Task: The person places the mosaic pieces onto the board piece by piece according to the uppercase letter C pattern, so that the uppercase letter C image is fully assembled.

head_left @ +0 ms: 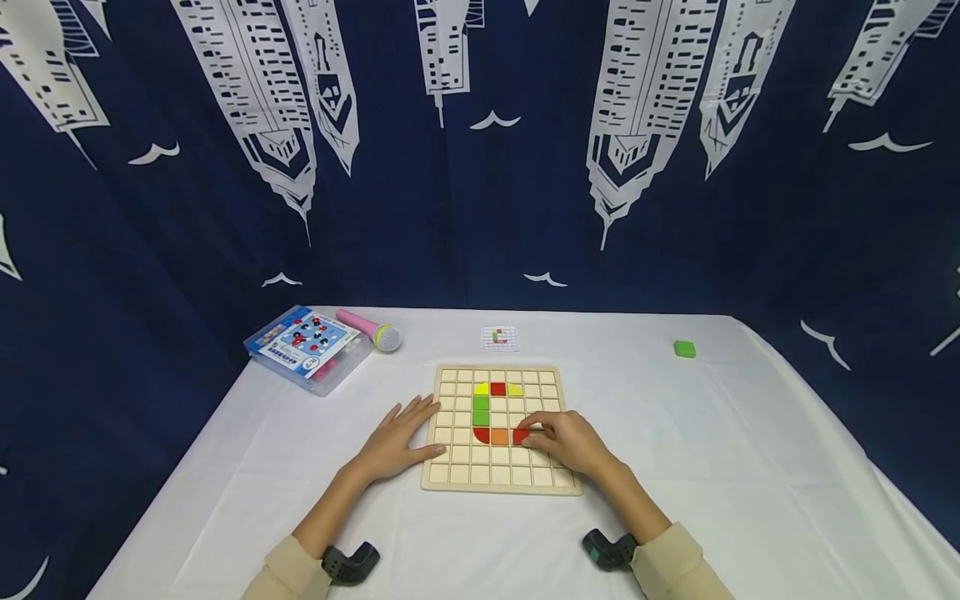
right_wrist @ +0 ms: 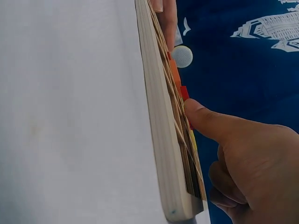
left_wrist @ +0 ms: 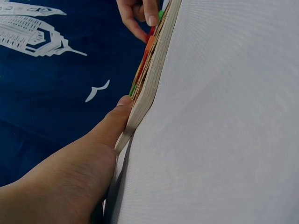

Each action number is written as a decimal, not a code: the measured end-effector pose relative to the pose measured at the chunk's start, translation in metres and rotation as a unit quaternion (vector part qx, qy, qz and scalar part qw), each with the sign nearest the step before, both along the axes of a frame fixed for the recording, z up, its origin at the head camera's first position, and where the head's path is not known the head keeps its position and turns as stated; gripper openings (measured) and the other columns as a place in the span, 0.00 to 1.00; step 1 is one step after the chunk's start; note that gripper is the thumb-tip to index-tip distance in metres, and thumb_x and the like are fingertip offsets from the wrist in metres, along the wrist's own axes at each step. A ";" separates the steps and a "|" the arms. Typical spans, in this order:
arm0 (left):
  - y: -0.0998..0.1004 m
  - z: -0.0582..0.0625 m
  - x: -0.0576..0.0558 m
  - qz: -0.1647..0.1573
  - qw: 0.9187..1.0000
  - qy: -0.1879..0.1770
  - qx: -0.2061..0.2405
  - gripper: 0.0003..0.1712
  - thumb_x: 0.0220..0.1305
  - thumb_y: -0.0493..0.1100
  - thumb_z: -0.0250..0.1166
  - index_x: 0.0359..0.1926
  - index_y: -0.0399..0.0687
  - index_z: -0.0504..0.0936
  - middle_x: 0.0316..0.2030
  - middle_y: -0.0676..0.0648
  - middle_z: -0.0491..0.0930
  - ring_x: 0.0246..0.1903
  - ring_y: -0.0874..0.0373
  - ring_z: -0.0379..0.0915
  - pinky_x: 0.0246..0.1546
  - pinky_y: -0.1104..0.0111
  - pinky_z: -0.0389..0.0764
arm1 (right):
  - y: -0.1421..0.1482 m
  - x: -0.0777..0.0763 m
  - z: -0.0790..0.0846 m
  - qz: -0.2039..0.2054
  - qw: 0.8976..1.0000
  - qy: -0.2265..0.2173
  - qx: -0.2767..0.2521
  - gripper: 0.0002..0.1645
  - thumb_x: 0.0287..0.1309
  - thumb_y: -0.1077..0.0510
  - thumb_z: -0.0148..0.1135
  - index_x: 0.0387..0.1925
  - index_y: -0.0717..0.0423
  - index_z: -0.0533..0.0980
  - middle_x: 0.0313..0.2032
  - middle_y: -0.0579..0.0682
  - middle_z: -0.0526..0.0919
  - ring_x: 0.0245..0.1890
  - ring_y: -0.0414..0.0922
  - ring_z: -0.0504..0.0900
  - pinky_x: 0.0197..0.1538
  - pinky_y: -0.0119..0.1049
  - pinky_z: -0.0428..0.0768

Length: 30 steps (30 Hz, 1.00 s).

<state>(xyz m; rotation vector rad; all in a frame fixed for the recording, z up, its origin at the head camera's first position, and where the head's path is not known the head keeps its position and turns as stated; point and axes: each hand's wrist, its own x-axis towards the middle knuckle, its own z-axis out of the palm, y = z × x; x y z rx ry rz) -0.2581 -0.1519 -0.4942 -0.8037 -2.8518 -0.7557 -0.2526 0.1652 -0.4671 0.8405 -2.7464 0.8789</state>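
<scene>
A wooden grid board (head_left: 459, 477) lies on the table. My left hand (head_left: 393, 440) rests at its left edge, fingers spread, thumb touching the rim. With thumb and fingertips, my right hand (head_left: 572, 442) pinches a red block (head_left: 520, 436) in a lower row, right of an orange block (head_left: 498, 437). A red rounded block (head_left: 481, 435) sits left of the orange one. Above it are green blocks (head_left: 481, 410), then a yellow piece (head_left: 482, 389), a red square (head_left: 497, 389) and another yellow piece (head_left: 514, 390). The right thumb (right_wrist: 198, 114) touches the red block in the right wrist view.
Beyond the board lies a small pattern card (head_left: 499, 338). A clear plastic box (head_left: 307, 348) with a printed label and a pink toy microphone (head_left: 367, 327) are at the back left. A loose green block (head_left: 684, 349) lies at the back right, on the white tablecloth (head_left: 750, 467).
</scene>
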 end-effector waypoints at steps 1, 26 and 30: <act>0.000 0.000 0.000 0.002 1.000 -0.003 -0.003 0.44 0.57 0.66 0.58 0.67 0.47 0.61 0.68 0.46 0.55 0.68 0.49 0.44 0.67 0.52 0.42 | -0.001 0.000 0.000 0.001 1.000 0.000 0.001 0.11 0.52 0.49 0.66 0.39 0.45 0.81 0.10 0.36 0.58 0.12 0.32 0.52 0.18 0.26 0.53; 0.003 -0.003 -0.003 0.003 1.000 -0.018 -0.011 0.45 0.57 0.68 0.56 0.69 0.49 0.59 0.69 0.48 0.53 0.69 0.52 0.42 0.68 0.55 0.39 | -0.021 0.002 -0.002 -0.009 1.000 -0.002 0.010 0.16 0.52 0.48 0.67 0.42 0.48 0.80 0.10 0.36 0.62 0.12 0.31 0.55 0.16 0.26 0.57; 0.003 0.000 -0.002 0.003 1.000 -0.016 -0.010 0.45 0.57 0.67 0.57 0.68 0.48 0.60 0.69 0.48 0.53 0.69 0.50 0.43 0.67 0.54 0.40 | -0.021 0.001 -0.002 -0.008 1.000 -0.007 0.010 0.15 0.53 0.48 0.66 0.43 0.46 0.80 0.09 0.36 0.62 0.11 0.31 0.54 0.16 0.26 0.56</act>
